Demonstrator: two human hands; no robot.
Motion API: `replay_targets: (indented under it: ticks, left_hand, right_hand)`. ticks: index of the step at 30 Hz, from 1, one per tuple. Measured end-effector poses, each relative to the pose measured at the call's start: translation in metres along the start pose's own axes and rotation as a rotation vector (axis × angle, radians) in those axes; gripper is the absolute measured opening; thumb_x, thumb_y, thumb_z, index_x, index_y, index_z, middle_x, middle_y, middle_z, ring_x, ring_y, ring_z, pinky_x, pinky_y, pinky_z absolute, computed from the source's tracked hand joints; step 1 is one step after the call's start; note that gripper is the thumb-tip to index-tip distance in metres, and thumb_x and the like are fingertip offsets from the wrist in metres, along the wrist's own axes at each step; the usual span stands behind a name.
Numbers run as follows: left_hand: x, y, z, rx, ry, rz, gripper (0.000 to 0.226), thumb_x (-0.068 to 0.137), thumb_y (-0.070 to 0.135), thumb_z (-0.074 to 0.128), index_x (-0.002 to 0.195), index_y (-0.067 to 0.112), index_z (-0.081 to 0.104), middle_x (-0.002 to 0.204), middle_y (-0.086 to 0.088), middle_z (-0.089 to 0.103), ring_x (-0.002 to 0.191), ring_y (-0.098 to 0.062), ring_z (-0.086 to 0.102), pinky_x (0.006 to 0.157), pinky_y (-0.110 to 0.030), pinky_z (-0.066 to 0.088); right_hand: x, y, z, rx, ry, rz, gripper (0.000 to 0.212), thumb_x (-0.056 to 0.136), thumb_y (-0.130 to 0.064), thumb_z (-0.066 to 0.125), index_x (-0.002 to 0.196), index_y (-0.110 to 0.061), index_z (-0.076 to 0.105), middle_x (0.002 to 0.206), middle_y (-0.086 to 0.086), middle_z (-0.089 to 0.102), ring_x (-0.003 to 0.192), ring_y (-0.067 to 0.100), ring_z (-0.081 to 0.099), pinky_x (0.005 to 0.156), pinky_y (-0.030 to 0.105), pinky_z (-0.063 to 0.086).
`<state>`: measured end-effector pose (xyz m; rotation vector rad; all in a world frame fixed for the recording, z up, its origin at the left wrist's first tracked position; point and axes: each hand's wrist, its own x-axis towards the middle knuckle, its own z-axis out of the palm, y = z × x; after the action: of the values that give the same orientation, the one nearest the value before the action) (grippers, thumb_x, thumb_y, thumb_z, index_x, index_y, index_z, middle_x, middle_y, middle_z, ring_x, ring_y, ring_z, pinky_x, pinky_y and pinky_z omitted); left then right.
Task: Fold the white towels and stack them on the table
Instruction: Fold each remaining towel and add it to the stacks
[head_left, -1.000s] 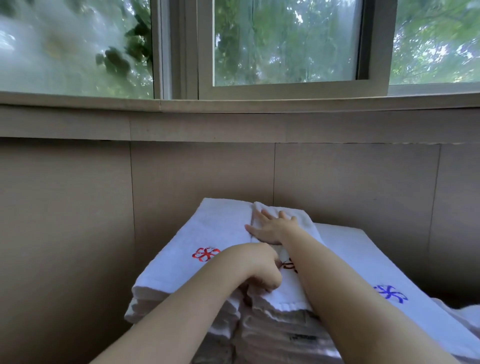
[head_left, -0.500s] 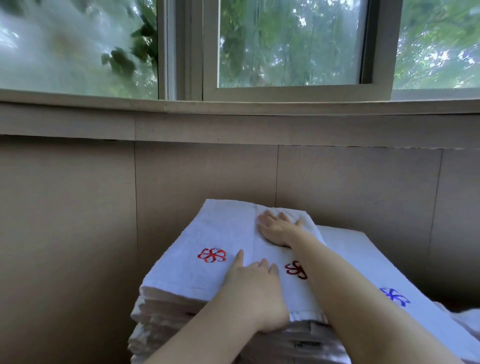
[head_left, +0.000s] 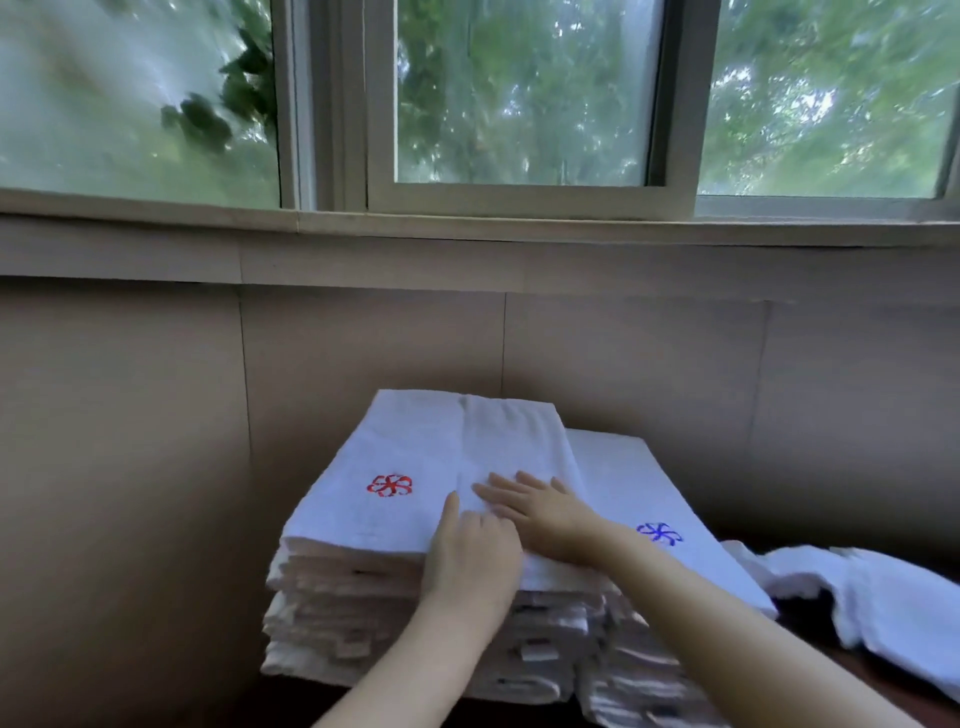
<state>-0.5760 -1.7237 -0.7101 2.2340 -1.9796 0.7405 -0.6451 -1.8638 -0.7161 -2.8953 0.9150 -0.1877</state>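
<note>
Now right hand (head_left: 540, 512) touches towel (head_left: 514, 441) (topmost).

tall stack (head_left: 358, 587) touching lower stack (head_left: 618, 478), no gap between, open air above both, wall panel (head_left: 363, 353) right behind closing off the back, crumpled towels (head_left: 872, 597) hogging the surface (head_left: 826, 667) off right

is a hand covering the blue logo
No, the blue logo shows bare, just right of the right hand.
</note>
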Motion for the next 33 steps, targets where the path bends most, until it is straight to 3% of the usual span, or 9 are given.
replay_targets:
  ticks: [2, 5, 8, 9, 11, 13, 23, 26, 33]
  left_hand:
    - [-0.022, 0.006, -0.003, 0.046, 0.169, 0.053, 0.039, 0.07, 0.0, 0.034, 0.055, 0.016, 0.067, 0.051, 0.0, 0.058, 0.051, -0.014, 0.058, 0.076, -0.025, 0.055]
    - [-0.042, 0.008, -0.003, 0.112, 0.256, 0.039, 0.034, 0.065, 0.005, 0.037, 0.047, 0.017, 0.064, 0.045, 0.003, 0.052, 0.043, -0.014, 0.054, 0.06, -0.022, 0.054]
    - [-0.055, 0.015, -0.025, 0.102, 0.13, 0.03, 0.002, 0.057, 0.015, 0.069, 0.056, 0.015, 0.068, 0.054, 0.0, 0.058, 0.052, -0.018, 0.06, 0.066, -0.026, 0.053]
    - [-0.058, 0.019, -0.033, 0.064, 0.027, -0.006, 0.014, 0.059, 0.012, 0.074, 0.073, 0.013, 0.071, 0.07, -0.005, 0.064, 0.067, -0.022, 0.064, 0.077, -0.029, 0.05]
    - [-0.061, 0.031, -0.039, 0.058, -0.122, -0.086, 0.031, 0.082, 0.007, 0.058, 0.112, 0.01, 0.061, 0.111, -0.01, 0.06, 0.107, -0.028, 0.056, 0.1, -0.037, 0.034]
    - [-0.067, 0.049, -0.042, 0.055, -0.236, -0.12, 0.035, 0.09, 0.012, 0.05, 0.124, 0.013, 0.053, 0.126, -0.008, 0.052, 0.121, -0.029, 0.047, 0.104, -0.04, 0.028]
    - [-0.081, 0.232, -0.042, -0.264, -0.398, 0.045, 0.034, 0.086, 0.013, 0.044, 0.118, 0.016, 0.057, 0.125, -0.005, 0.055, 0.117, -0.027, 0.055, 0.091, -0.032, 0.044]
    - [-0.082, 0.301, -0.046, -0.362, -0.423, 0.135, 0.035, 0.088, 0.014, 0.041, 0.12, 0.017, 0.054, 0.126, -0.005, 0.052, 0.118, -0.028, 0.053, 0.092, -0.035, 0.043]
    - [-0.11, 0.448, -0.058, -0.572, -0.331, 0.334, 0.032, 0.091, 0.017, 0.037, 0.12, 0.019, 0.05, 0.123, -0.004, 0.049, 0.116, -0.024, 0.045, 0.088, -0.038, 0.043]
  right_hand:
    - [-0.037, -0.008, 0.004, -0.055, 0.021, -0.061, 0.045, 0.103, -0.039, 0.019, 0.148, -0.044, 0.018, 0.159, -0.016, 0.008, 0.146, 0.012, 0.007, 0.113, 0.041, 0.01]
    - [-0.086, -0.024, 0.01, -0.099, 0.015, -0.126, 0.05, 0.102, -0.032, 0.029, 0.15, -0.038, 0.019, 0.16, -0.014, 0.005, 0.147, 0.015, 0.003, 0.115, 0.04, 0.005]
    - [-0.134, -0.029, 0.011, -0.047, -0.035, -0.162, 0.055, 0.098, -0.021, 0.037, 0.15, -0.031, 0.024, 0.16, -0.012, 0.01, 0.147, 0.014, 0.004, 0.119, 0.039, 0.006]
    - [-0.152, -0.024, 0.01, -0.006, -0.066, -0.128, 0.054, 0.098, -0.021, 0.038, 0.149, -0.03, 0.027, 0.16, -0.01, 0.011, 0.147, 0.013, 0.006, 0.119, 0.038, 0.008]
    - [-0.192, -0.004, 0.007, 0.018, -0.136, -0.023, 0.052, 0.098, -0.026, 0.04, 0.148, -0.031, 0.028, 0.161, -0.006, 0.006, 0.147, 0.014, 0.008, 0.12, 0.036, 0.011]
    - [-0.235, 0.024, 0.001, -0.079, -0.136, 0.046, 0.048, 0.098, -0.027, 0.039, 0.145, -0.033, 0.033, 0.161, -0.006, 0.007, 0.147, 0.016, 0.011, 0.117, 0.036, 0.015]
    - [-0.492, 0.203, -0.01, -0.365, 0.095, 1.017, 0.049, 0.092, -0.044, 0.042, 0.139, -0.032, 0.034, 0.146, -0.002, 0.034, 0.135, 0.024, 0.031, 0.107, 0.039, 0.031]
    - [-0.554, 0.225, 0.032, -0.331, 0.077, 1.035, 0.049, 0.094, -0.046, 0.04, 0.14, -0.032, 0.034, 0.143, -0.003, 0.039, 0.128, 0.022, 0.043, 0.104, 0.033, 0.034]
    - [-0.584, 0.225, 0.053, 0.199, 0.61, 0.946, 0.071, 0.075, 0.009, 0.05, 0.14, -0.017, 0.037, 0.141, 0.0, 0.042, 0.128, 0.021, 0.043, 0.096, 0.031, 0.04]
